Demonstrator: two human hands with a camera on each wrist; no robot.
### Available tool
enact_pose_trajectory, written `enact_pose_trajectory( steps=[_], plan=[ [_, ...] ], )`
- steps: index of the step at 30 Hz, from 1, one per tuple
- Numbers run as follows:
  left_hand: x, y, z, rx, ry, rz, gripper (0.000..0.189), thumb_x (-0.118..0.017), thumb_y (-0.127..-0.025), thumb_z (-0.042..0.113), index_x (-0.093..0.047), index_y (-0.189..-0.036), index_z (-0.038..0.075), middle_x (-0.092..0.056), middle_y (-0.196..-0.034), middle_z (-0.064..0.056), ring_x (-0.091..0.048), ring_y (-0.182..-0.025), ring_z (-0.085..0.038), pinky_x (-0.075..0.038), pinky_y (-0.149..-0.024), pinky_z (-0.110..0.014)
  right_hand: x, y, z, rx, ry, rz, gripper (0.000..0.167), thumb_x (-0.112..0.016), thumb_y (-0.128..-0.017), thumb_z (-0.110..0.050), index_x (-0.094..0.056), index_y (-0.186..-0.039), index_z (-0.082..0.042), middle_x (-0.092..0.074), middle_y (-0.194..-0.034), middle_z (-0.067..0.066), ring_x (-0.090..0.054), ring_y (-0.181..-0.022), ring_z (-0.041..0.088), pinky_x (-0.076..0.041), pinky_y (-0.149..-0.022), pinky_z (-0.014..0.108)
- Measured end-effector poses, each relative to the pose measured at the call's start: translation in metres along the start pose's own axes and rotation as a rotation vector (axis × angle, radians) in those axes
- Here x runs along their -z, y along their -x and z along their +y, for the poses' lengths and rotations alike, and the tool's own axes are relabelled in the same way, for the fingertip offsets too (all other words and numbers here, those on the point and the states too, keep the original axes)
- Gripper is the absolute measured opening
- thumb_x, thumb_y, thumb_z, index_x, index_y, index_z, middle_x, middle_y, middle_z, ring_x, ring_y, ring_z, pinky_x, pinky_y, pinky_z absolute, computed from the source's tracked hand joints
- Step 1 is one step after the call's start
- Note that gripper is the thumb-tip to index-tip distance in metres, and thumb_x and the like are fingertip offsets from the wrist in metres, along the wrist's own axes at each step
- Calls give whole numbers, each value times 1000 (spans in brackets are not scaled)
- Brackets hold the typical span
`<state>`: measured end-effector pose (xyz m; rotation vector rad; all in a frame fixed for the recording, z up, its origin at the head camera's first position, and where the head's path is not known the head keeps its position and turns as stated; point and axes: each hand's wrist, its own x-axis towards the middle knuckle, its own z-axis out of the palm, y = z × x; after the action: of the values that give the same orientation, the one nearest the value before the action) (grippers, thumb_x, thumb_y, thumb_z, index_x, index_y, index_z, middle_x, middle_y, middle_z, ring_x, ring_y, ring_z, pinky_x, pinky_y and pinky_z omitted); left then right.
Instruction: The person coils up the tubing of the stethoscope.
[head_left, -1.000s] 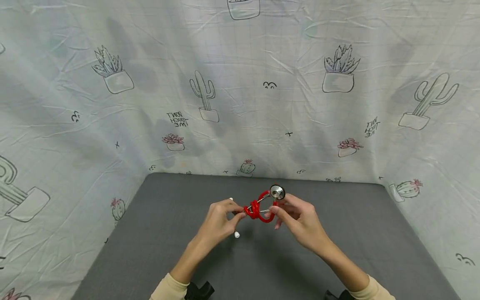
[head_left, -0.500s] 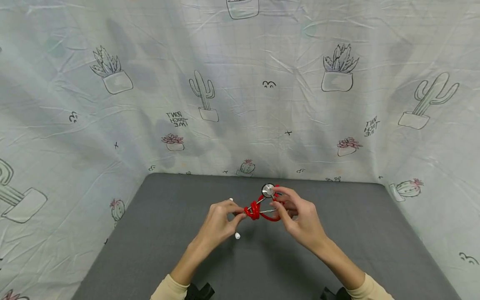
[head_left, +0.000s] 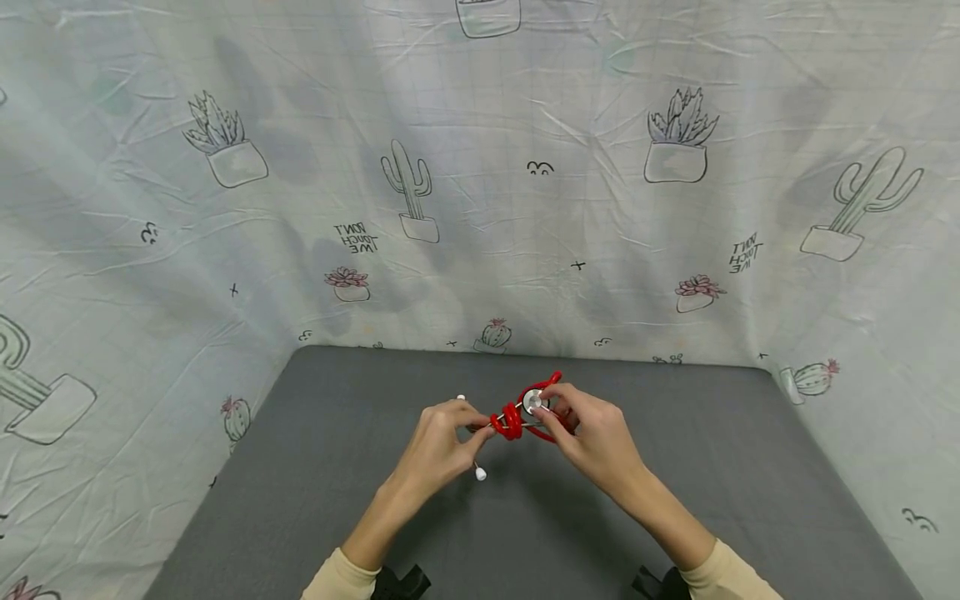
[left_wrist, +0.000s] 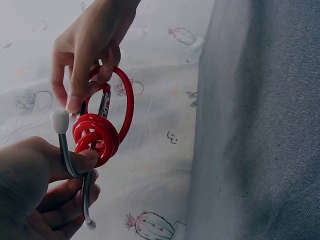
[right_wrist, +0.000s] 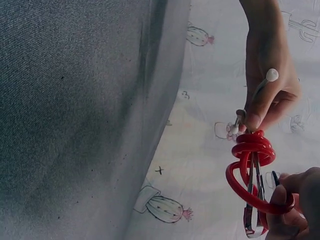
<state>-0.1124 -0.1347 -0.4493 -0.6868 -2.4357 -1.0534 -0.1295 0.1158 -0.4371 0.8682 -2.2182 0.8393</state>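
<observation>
A stethoscope with red tubing (head_left: 512,422) is held up between both hands over the grey table. Its tubing is wound in several coils round the metal ear tubes (right_wrist: 256,170), with a larger loop (left_wrist: 131,100) beyond them. My left hand (head_left: 442,437) pinches the ear tubes beside the coils; the white ear tips (left_wrist: 60,121) stick out past the fingers. With thumb and fingers my right hand (head_left: 600,429) pinches the round silver chest piece (head_left: 535,402). A red tubing end (head_left: 556,377) shows above the right fingers, which hide part of the loop.
The grey table (head_left: 337,500) lies beneath both hands. A pale curtain (head_left: 480,208) printed with cacti hangs behind it and along both sides. Black wrist mounts (head_left: 401,583) sit near the cream sleeves (head_left: 341,575).
My right hand has shifted its grip onto the chest piece and moved it left and then down, toward the coils. The left hand stays nearly still on the ear tubes.
</observation>
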Motion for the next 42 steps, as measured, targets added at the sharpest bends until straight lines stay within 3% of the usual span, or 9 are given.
enact_pose_trajectory(
  steps=[7, 12, 26, 36, 42],
  plan=[
    [1, -3, 3, -2, -33, 18, 9, -91, -84, 0, -86, -90, 3, -77, -84, -1, -74, -78, -12, -62, -72, -23, -3, -3, -1, -11, 99, 0, 27, -93, -85, -14, -74, -103, -9, -72, -77, -4, -51, -58, -2, -46, -53, 13],
    [2, -7, 4, -3, -53, 30, 8, -91, -84, 2, -86, -91, 4, -76, -84, 0, -75, -80, -14, -63, -74, -25, -5, -6, 1, 0, 138, 11, 21, -92, -86, -13, -76, -99, -8, -76, -84, 0, -57, -58, 2, -49, -53, 16],
    [-1, -17, 7, 11, -71, 50, 9, -92, -84, 2, -86, -92, 3, -77, -86, -1, -73, -80, -15, -62, -73, -24, -3, -15, 16, 12, 228, 71, 16, -90, -88, -13, -76, -95, -8, -73, -68, -3, -64, -52, 5, -48, -46, 19],
    [-4, -18, 9, -26, -88, 66, 9, -92, -84, 2, -86, -91, 3, -76, -86, -2, -74, -79, -18, -64, -74, -30, -5, -18, 24, 69, 287, 110, 23, -92, -84, -13, -73, -93, -6, -68, -63, -4, -54, -46, 3, -39, -43, 16],
    [-6, -17, 8, -45, -108, 76, 9, -92, -84, 2, -86, -91, 4, -76, -86, -1, -74, -80, -19, -62, -74, -30, -7, -18, 26, 52, 287, 102, 27, -91, -83, -11, -69, -96, -5, -60, -61, -4, -41, -47, 0, -34, -44, 15]
  ],
)
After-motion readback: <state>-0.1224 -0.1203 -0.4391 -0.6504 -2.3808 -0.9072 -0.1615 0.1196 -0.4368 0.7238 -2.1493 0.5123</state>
